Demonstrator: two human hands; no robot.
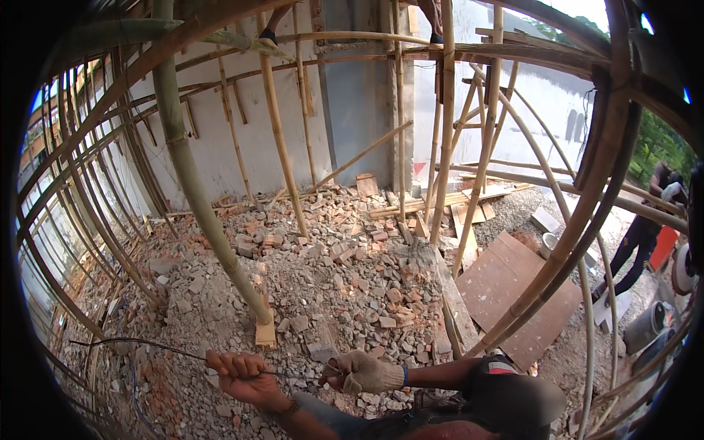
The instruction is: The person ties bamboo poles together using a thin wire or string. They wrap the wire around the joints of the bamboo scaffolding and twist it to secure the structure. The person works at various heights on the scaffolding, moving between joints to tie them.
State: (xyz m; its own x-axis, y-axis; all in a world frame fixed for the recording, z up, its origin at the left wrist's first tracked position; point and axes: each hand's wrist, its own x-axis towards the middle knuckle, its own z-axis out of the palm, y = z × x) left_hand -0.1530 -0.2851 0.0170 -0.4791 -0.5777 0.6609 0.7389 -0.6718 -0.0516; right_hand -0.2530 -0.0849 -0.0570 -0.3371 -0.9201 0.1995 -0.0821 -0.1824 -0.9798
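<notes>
A thin dark wire (158, 345) runs across the lower left, its far end bending out to the left over the rubble. My left hand (246, 378), bare and with a band at the wrist, is closed around it. A short stretch of the wire continues to my right hand (363, 372), which wears a pale knit work glove. The fingers of that hand are pinched together on the wire's near end. Both hands are held in front of me above the broken bricks, just nearer than the foot of a thick bamboo pole (213, 220).
Bamboo scaffolding surrounds me, with a curved pole (546, 286) close on the right. Brick rubble (337, 264) covers the ground. A brown board (513, 293) lies to the right, near buckets (645, 328). Another person (645, 227) stands far right; feet (437, 37) show on the scaffold above.
</notes>
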